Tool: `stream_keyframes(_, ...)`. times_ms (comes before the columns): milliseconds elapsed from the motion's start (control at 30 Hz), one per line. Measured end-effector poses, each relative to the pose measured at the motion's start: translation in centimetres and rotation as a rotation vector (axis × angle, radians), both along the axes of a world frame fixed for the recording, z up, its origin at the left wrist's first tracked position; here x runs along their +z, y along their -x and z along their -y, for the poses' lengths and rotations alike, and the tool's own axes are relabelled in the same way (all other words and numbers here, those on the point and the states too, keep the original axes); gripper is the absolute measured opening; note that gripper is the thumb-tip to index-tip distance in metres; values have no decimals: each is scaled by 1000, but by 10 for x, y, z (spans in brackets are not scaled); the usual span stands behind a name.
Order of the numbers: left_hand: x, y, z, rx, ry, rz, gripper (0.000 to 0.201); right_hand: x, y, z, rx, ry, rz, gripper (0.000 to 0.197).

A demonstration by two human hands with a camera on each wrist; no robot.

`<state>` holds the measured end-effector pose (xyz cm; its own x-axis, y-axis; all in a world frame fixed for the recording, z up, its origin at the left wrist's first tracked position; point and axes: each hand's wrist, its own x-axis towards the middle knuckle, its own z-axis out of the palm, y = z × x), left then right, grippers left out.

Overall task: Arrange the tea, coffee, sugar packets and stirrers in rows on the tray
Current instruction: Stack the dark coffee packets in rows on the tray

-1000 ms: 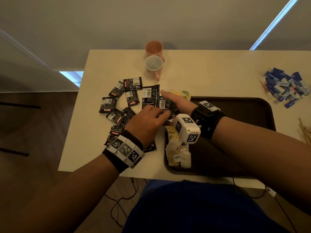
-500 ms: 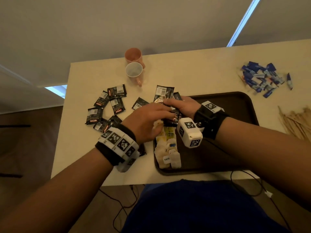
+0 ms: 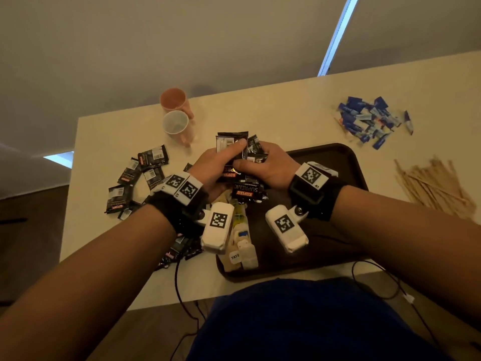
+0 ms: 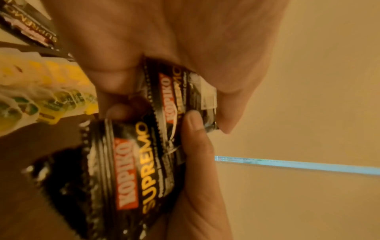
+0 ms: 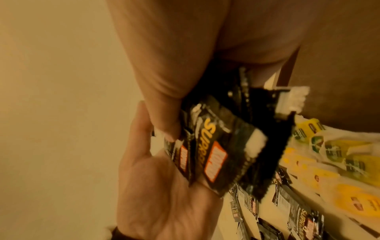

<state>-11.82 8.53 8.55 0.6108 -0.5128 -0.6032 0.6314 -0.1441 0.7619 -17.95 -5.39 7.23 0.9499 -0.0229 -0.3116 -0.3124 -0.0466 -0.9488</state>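
We see a bunch of black coffee packets [image 3: 235,162] held up at frame centre, above the far left corner of the dark brown tray [image 3: 346,162]. More coffee packets [image 3: 138,178] lie scattered at left. Yellow-white tea bags [image 3: 240,246] line the tray's left edge. Blue sugar packets [image 3: 369,121] are heaped at upper right, wooden stirrers [image 3: 432,183] below them.

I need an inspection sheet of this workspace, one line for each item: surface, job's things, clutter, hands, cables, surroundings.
Surface: cream table; dark tray at its near edge.
Job's things: tea packets in a row on the tray; coffee sachets scattered on the table; sugar packets and stirrers piled beside the tray.
Clutter: two cups.
Hands: left hand and right hand grip a bundle of sachets over the tray's far left corner.
Cables: black cables hang below the table edge.
Surroundings: wood floor, plain wall.
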Motion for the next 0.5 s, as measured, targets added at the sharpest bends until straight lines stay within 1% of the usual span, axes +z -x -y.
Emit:
stream_keyframes(67,1,2,6,8,45,-49,32,1,-1,6,0,26,47,23)
stream_keyframes(167,3,6,14,27,99,-105,43,3,-2,14,34,74,103,21)
stream_keyframes(233,2,6,17,33,108,-115,46,4,-3,18,59,106,118,18)
stream_keyframes(400,-5,3,19,23,77,-114,48,1,-2,23,73,95,125,19)
stream_keyframes(500,-7,3,20,23,59,-97,39,-5,-2,26,81,89,116,22)
